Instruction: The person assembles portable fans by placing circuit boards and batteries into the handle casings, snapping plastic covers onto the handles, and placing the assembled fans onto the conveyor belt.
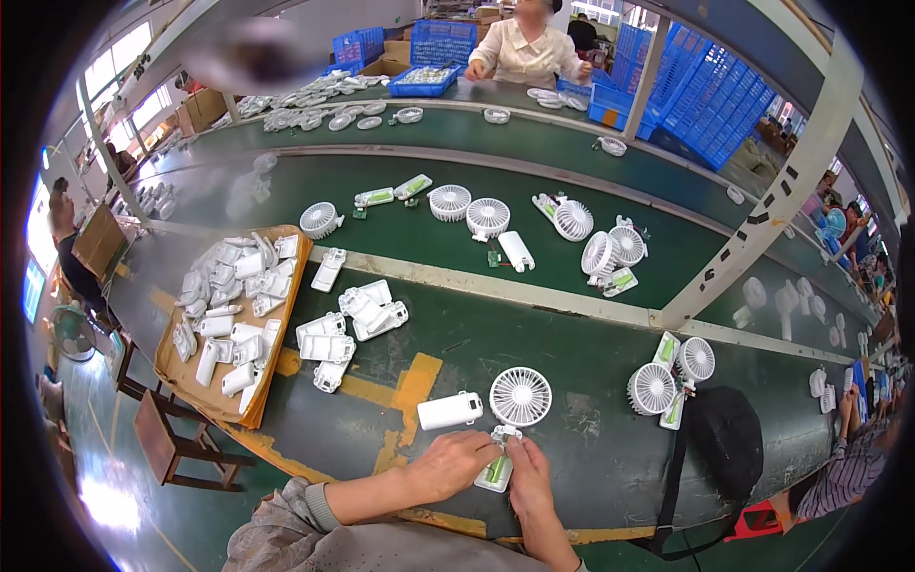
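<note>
Fan [520,396] with a white, round head lies right in front of the person, just past the fingertips, with its open handle [495,479] pointing back toward the body and leaning a bit to the left. The long way of it runs from the head, down the thin neck, to the handle, where a green part shows. Both hands are close to the neck, one on each side, so neither is clearly nearer. The right hand [530,472] has its thumb and fingers closed on the right edge of the handle. The left hand [446,465] has bent fingers bunched up by the neck, but I cannot tell if they pinch anything, since the tips are partly hidden. A white cover [451,411] lies just left of the head, near the left hand. The dark table [591,443] has worn yellow tape on it. Far to the left is a brown tray [293,300] full of white parts, with a small pile [327,338] beside it. To the right are two more fans [654,389] and a black bag [721,443]. Behind, more fans sit on a green belt [419,248], and a person [534,55] works across from it.
</note>
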A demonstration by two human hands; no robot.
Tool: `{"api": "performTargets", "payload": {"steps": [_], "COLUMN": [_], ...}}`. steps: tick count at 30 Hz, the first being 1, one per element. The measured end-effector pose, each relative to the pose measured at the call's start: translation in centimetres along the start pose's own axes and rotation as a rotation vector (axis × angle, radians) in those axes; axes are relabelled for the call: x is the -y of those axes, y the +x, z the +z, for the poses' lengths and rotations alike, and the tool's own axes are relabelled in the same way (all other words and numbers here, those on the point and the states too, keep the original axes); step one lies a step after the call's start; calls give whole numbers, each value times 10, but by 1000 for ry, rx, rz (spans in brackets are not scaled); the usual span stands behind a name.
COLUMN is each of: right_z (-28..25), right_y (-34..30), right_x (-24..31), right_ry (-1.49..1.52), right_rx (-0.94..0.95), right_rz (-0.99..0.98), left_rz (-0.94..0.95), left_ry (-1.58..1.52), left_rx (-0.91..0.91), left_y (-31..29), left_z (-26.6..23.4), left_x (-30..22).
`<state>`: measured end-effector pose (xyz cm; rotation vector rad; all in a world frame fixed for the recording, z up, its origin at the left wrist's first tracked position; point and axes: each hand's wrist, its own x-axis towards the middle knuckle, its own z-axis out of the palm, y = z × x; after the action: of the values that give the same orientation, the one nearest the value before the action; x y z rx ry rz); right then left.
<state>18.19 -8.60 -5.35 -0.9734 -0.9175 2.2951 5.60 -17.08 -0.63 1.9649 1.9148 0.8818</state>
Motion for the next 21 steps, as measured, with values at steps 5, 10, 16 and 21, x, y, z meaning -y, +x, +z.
{"api": "performTargets", "payload": {"steps": [5, 10, 16, 21], "right_z": [-3, -1, 4, 10], "right_y": [1, -4, -3, 2], "right_x": [-5, -3, 4, 9], "right_ry": [3, 13, 2, -19], "right_rx": [29, 34, -4, 18], "right_rz": [-37, -9, 51, 63], "left_rz": [-32, 45, -204, -417], "left_ry": [118, 91, 252, 331], "left_rx": [-52, -83, -237, -110], "left_y": [-6, -13, -3, -7], "left_z": [16, 5, -43, -36], "left_x": [-11, -15, 12, 45]}}
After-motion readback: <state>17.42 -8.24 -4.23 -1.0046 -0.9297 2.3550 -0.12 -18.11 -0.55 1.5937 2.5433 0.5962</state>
